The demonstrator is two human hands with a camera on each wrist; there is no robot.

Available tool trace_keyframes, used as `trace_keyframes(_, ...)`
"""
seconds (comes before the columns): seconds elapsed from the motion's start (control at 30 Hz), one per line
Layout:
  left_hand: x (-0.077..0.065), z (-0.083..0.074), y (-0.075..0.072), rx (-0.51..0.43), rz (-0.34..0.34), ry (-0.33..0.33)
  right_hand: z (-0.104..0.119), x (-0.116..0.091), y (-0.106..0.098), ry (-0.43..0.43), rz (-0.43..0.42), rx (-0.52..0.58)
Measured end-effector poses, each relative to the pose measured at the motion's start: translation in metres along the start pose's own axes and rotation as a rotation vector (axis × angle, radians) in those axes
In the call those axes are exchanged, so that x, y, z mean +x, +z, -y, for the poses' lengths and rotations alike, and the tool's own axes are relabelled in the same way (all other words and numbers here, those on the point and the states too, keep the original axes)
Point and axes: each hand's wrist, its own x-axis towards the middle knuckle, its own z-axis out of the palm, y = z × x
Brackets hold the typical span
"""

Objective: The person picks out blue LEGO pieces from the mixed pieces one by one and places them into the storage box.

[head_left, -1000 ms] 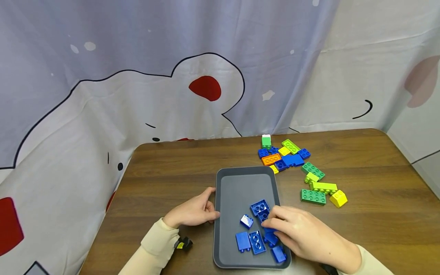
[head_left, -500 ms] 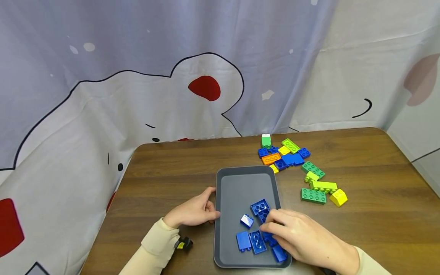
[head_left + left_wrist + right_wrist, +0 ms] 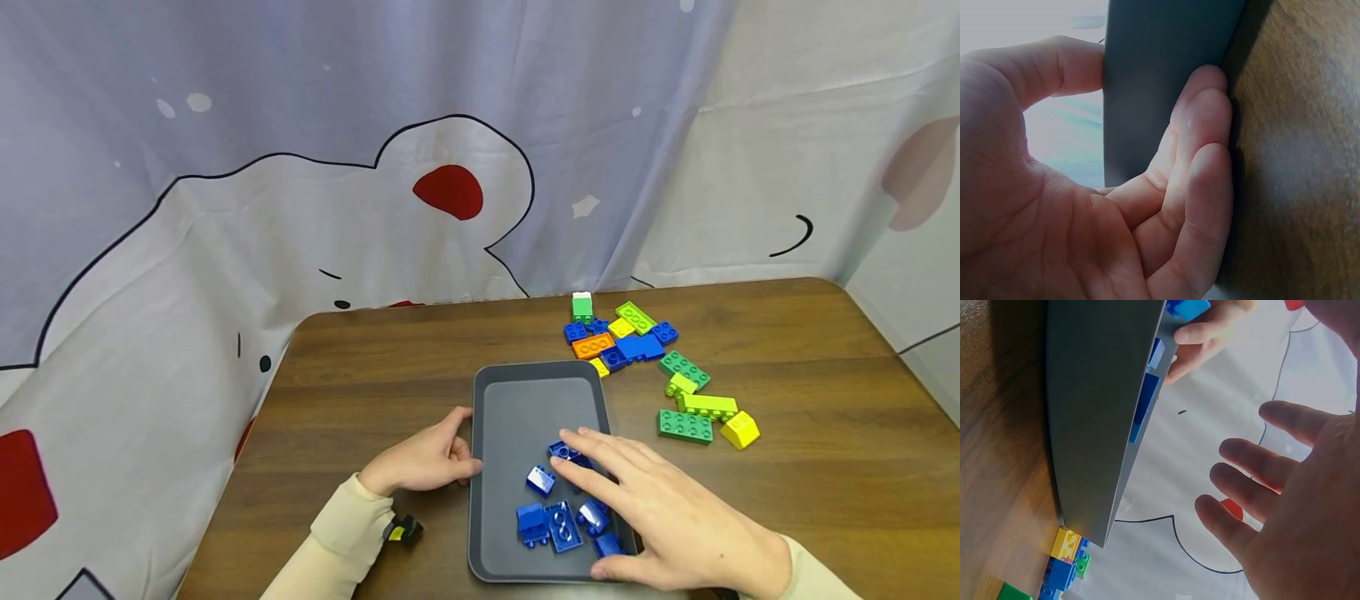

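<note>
A: Head view. The right hand (image 3: 660, 517) hovers low over the near half of the grey tray (image 3: 525, 392), fingers spread straight and holding nothing; the blue bricks (image 3: 558, 508) lie loose beneath and beside its fingertips. Which step is this?

B: Judged from the open palm and the bricks lying flat in the tray, a blue brick has been let go and the hand is free. The next move would call for a reach to the loose pile (image 3: 622, 333) at the far right of the table (image 3: 787, 350), where blue pieces sit among orange, yellow and green ones.

A: And the left hand (image 3: 420, 462)?

B: It grasps the tray's left rim. The left wrist view shows the thumb (image 3: 1066, 62) on one side of the rim and curled fingers (image 3: 1200, 125) on the other, steadying the tray.

A: Contents of the tray?

B: Only blue bricks, several, clustered at the near end, some stud-side down; the far end is bare. A second group, green bricks (image 3: 686, 425) and a yellow sloped one (image 3: 740, 430), rests on the table to the right, apart from the tray.
</note>
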Motion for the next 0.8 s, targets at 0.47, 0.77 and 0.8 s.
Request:
trace_keyframes(0.47,0.003,0.002,0.000,-0.021,0.008,0.006,-0.012,-0.002,0.002,0.016,-0.017,0.025)
trace_keyframes(0.77,0.001,0.001,-0.001,-0.026,0.016,0.000,-0.023,0.000,0.003,0.032,-0.025,0.027)
trace_keyframes(0.8,0.001,0.001,-0.001,-0.027,0.014,0.001,-0.025,0.000,0.003,0.040,-0.028,0.026)
